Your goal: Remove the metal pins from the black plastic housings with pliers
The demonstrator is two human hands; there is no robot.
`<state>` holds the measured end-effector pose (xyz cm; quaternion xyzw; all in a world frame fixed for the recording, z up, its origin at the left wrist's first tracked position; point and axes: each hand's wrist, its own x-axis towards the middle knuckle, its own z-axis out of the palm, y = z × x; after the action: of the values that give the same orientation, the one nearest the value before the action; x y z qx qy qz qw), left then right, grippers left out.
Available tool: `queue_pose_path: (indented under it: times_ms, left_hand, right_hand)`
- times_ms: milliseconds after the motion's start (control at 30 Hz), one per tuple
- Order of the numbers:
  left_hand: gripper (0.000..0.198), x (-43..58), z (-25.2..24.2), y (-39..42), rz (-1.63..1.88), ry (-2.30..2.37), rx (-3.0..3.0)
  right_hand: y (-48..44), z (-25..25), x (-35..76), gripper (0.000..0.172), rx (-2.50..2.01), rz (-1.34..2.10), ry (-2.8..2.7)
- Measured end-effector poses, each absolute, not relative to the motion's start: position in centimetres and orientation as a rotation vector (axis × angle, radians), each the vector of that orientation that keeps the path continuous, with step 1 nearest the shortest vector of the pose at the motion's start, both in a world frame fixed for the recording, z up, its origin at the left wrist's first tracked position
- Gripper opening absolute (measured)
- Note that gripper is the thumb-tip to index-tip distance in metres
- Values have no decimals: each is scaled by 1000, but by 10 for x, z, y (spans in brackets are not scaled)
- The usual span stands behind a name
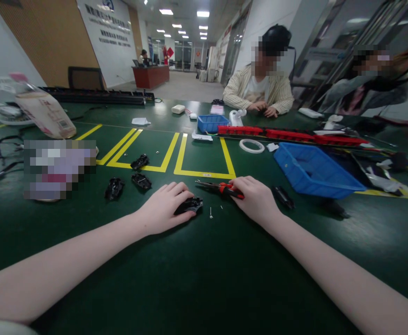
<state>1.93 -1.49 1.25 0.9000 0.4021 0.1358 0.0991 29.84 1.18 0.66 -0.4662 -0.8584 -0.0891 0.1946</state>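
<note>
While the left hand (pixel 165 207) is clamped on a black part (pixel 192 204) near the centre of the frame, thumb on its near side and fingers over the far side, the right hand (pixel 258 200), just right of centre, is closed around the red and black handles of a pair of pliers (pixel 221 188). The pliers point left, their metal tips just beyond the black part in the left hand. Both hands rest low over the dark green counter (pixel 204 279). Between them, slightly nearer the bottom of the frame, lie a small screw-like piece (pixel 211 213) and a tinier pale bit (pixel 221 207).

Left of centre, three similar black pieces (pixel 114 188) sit near one another, one of them across a line of yellow tape (pixel 190 172). Just right of the right hand lies a dark elongated piece (pixel 283 197), beside a large blue bin (pixel 329 190) at the right of the frame. Farther up are a white ring (pixel 252 146), a smaller blue bin (pixel 213 123) and a long red strip (pixel 288 135). A tilted bottle (pixel 46 111) occupies the upper left; a person in a striped shirt (pixel 235 88) sits at the upper right.
</note>
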Motion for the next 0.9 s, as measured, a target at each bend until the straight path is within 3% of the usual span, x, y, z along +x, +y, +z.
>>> queue_pose_path:
  times_ms: [367, 633, 900]
  left_hand:
    - [37, 17, 14, -19, 418, 1169, 2665]
    - [38, 14, 11, -17, 447, 1137, 2664]
    - [37, 14, 15, -17, 424, 1101, 2675]
  right_hand:
    - [10, 5, 297, 4, -1167, -144, -2493]
    - [7, 6, 296, 34, -1264, -104, -2424]
    - [0, 7, 301, 27, -1226, -77, -2370]
